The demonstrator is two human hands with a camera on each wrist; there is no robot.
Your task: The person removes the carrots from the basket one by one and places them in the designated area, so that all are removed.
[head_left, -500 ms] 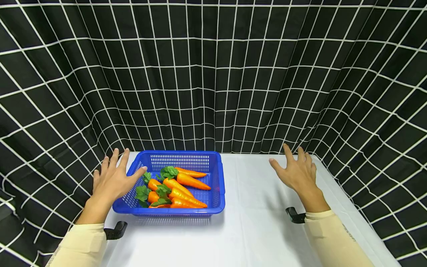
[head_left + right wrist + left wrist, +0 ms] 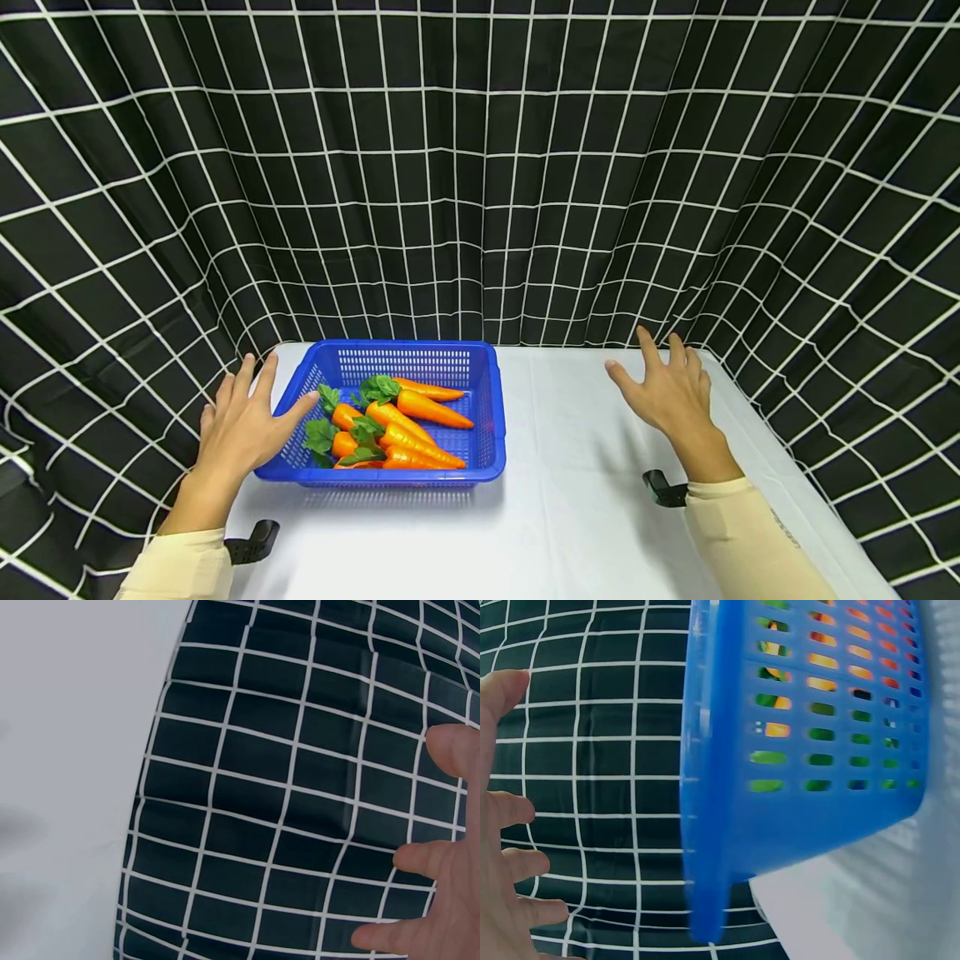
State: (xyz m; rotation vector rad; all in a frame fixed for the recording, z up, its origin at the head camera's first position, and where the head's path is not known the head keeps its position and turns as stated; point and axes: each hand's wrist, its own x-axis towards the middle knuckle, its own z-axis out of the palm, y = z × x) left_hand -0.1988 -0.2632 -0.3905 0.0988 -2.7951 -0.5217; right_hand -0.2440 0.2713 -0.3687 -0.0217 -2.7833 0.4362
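A blue plastic basket [image 2: 491, 417] with slotted walls stands on the left part of the table. Several orange carrots [image 2: 431, 408] with green leafy tops lie inside it, tips mostly toward the right. My left hand [image 2: 243, 429] hovers by the basket's left side, fingers spread and holding nothing; its thumb overlaps the rim in the head view. In the left wrist view the fingers [image 2: 517, 810] are apart from the basket wall [image 2: 795, 825]. Over the right side of the table, my right hand [image 2: 667, 392] is held with fingers spread, nothing in it.
A white cloth [image 2: 555, 500] covers the table. Black curtains [image 2: 555, 167] with a white grid hang behind and along both sides, close to both hands. Each wrist carries a black camera mount [image 2: 255, 542].
My left hand has drawn back slightly toward me and to the left, away from the basket. The right hand, basket and carrots look nearly the same.
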